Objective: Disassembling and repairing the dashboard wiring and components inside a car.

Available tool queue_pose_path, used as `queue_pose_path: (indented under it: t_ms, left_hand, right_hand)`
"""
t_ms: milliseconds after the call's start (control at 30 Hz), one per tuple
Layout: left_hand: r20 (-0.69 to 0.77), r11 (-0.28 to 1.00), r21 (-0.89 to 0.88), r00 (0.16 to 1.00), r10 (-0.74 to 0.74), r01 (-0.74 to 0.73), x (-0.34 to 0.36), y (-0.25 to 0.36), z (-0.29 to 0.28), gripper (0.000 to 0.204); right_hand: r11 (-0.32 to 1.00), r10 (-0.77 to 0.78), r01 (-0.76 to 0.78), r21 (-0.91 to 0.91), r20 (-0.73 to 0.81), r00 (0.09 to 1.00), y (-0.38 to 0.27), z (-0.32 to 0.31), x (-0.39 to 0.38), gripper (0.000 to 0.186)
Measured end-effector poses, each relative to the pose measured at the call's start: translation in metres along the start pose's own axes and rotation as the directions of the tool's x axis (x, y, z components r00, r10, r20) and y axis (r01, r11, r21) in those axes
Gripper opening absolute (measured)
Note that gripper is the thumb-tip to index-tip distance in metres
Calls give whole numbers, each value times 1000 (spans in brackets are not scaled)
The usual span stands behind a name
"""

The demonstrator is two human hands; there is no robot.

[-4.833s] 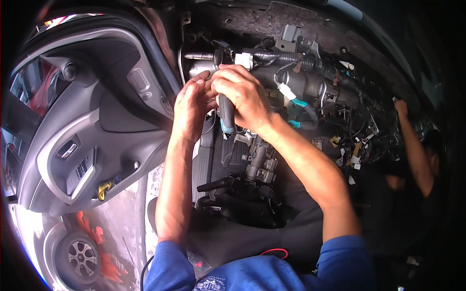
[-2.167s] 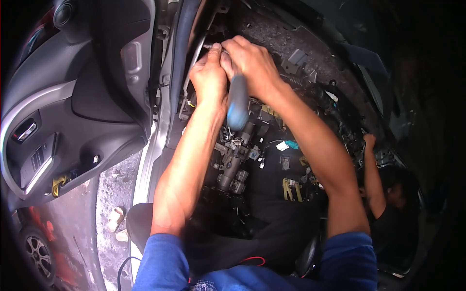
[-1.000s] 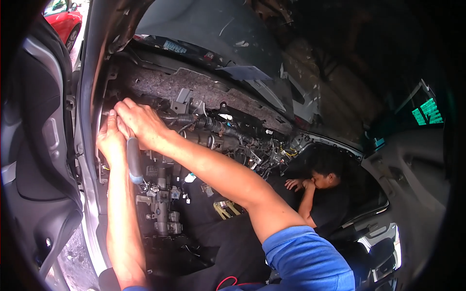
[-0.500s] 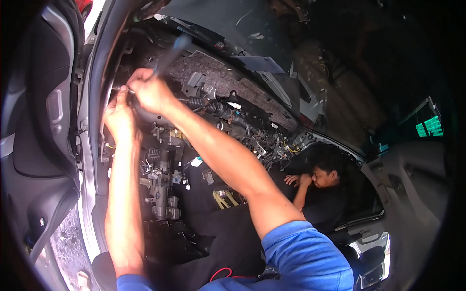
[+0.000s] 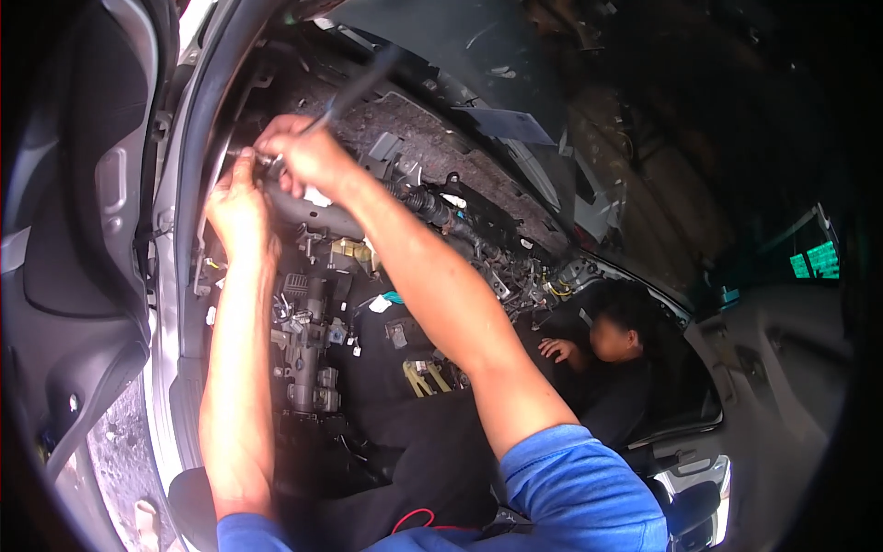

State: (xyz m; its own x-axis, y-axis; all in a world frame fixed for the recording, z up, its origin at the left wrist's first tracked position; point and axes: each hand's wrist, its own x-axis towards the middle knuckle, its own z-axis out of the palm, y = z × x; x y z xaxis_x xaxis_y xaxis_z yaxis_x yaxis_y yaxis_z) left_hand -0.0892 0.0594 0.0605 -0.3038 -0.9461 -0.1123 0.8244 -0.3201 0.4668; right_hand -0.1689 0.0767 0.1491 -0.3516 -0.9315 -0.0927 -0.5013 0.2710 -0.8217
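Observation:
My right hand (image 5: 309, 158) grips a long tool (image 5: 354, 87) with a dark handle, blurred as it sticks up toward the windshield. Just left of it my left hand (image 5: 237, 198) has its fingers closed at a shiny metal fitting (image 5: 269, 161) by the left pillar; what exactly it grips is partly hidden. Both hands work at the upper left end of the stripped dashboard area, near a metal crossbeam (image 5: 313, 207) with wiring along it.
The open door (image 5: 74, 276) is at the left beside the sill. Loose harnesses, connectors and a steering column (image 5: 308, 368) fill the footwell. A co-worker (image 5: 607, 359) crouches at the right. A red cable (image 5: 414, 515) loops near my lap.
My right hand has swung the tool from pointing down to pointing up and right, and opened its gap from my left hand slightly. The co-worker has shifted a little.

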Motion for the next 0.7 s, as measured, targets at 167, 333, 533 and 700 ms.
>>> queue_pose_path:
  t_ms: [167, 333, 533, 700]
  left_hand:
    - [-70, 986, 134, 992, 109, -99, -10, 8, 4, 20]
    - [-65, 1000, -7, 998, 5, -6, -2, 5, 1, 19]
    - [-93, 995, 39, 992, 90, -87, -5, 7, 4, 22]
    - [-79, 1000, 11, 997, 0, 1, -4, 6, -4, 20]
  right_hand:
    - [457, -752, 527, -716, 5, 659, 20, 26, -21, 14]
    - [999, 25, -25, 37, 7, 1000, -4, 2, 4, 9]
    - [629, -650, 523, -575, -19, 760, 18, 22, -10, 13]
    - [885, -349, 307, -349, -63, 935, 12, 13, 4, 13]
